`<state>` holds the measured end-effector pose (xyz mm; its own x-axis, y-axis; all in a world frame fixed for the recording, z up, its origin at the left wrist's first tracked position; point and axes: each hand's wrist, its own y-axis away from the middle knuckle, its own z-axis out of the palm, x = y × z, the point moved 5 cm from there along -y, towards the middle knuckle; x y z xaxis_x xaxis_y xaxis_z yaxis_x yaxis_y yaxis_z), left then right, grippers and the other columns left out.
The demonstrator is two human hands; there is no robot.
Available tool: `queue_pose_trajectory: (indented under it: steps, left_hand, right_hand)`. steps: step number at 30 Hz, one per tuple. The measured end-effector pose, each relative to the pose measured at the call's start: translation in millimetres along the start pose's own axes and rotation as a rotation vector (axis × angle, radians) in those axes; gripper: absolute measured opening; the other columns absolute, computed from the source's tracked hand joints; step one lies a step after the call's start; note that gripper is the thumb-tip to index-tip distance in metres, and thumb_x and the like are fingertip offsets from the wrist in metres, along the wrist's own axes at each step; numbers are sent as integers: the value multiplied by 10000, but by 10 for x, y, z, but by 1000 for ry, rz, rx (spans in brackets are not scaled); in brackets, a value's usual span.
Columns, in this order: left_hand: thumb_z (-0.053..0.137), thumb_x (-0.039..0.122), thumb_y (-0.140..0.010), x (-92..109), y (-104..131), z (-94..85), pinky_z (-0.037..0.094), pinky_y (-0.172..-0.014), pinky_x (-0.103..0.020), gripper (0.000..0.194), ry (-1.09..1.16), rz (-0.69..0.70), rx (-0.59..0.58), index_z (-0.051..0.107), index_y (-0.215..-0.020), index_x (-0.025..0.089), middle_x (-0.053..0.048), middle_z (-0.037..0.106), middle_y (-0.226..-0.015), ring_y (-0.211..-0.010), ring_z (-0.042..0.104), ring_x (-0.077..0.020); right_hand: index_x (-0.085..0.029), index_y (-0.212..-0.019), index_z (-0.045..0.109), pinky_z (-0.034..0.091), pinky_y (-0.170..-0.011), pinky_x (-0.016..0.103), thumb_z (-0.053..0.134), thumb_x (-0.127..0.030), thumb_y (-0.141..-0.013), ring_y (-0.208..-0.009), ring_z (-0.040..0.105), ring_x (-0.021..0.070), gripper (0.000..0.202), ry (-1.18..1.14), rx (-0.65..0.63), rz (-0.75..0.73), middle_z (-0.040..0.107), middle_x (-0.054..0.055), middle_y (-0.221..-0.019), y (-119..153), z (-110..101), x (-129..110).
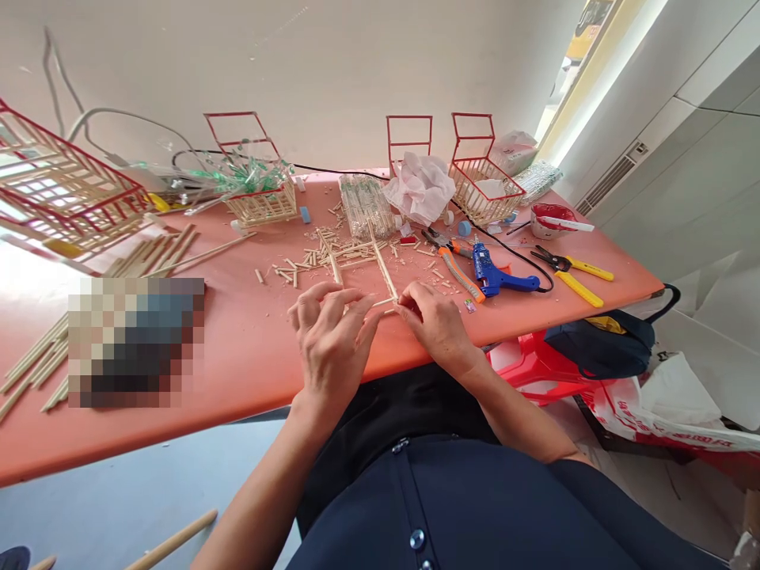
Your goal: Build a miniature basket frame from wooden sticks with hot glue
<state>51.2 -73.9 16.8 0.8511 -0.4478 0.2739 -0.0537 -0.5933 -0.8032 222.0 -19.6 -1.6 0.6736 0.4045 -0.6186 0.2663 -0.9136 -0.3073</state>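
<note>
Frame [383, 265], likely light, stiff and weak-jointed, is best held near corners; it is pinched by left hand [331, 332] and right hand [436, 323] fingers.

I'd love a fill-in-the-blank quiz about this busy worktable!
The left hand and right hand touch a straight-sided frame of thin, pale sticks made of ____.
The blue plastic glue gun lies between orange-and-grey pliers and pliers with ____ handles.
The rightmost small stick basket has a tall handle coloured ____.

Missing words: wood; yellow; red.
</note>
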Motion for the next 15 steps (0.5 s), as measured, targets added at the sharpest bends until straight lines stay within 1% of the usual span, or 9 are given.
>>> queue_pose_trajectory:
  steps: [4,8,11,15]
  left_hand:
    - [758,298,-988,80,-90,118,409,-983,-475,70,-11,-12,-74,809,-967,256,-75,808,-1035,-1130,641,-312]
    - [727,270,-1000,65,-104,178,387,-970,-469,155,17,-55,-122,777,-854,255,-60,801,-979,-1077,623,-297]
    - [725,267,-999,39,-98,201,385,-973,-460,169,34,-73,-124,760,-835,252,-56,796,-950,-1060,623,-289]
    - [724,282,-1003,32,-99,237,394,-970,-449,191,57,-72,-114,730,-815,246,-49,797,-928,-1040,634,-283]
  right_hand:
    - [-232,-894,573,434,-805,295,591,-331,-1091,-856,635,197,221,4,-1,-24,716,47,-941,5,5,-3]
    - [-226,-937,609,450,-820,290,520,-450,-1126,-865,648,189,307,-40,-8,-30,729,55,-974,14,4,-11]
    - [-221,-955,630,453,-820,284,506,-467,-1129,-866,652,186,326,-68,-12,-34,731,56,-982,15,2,-19]
    - [-215,-932,634,428,-789,285,519,-453,-1126,-845,643,188,328,-62,-7,-44,729,53,-952,13,0,-21]
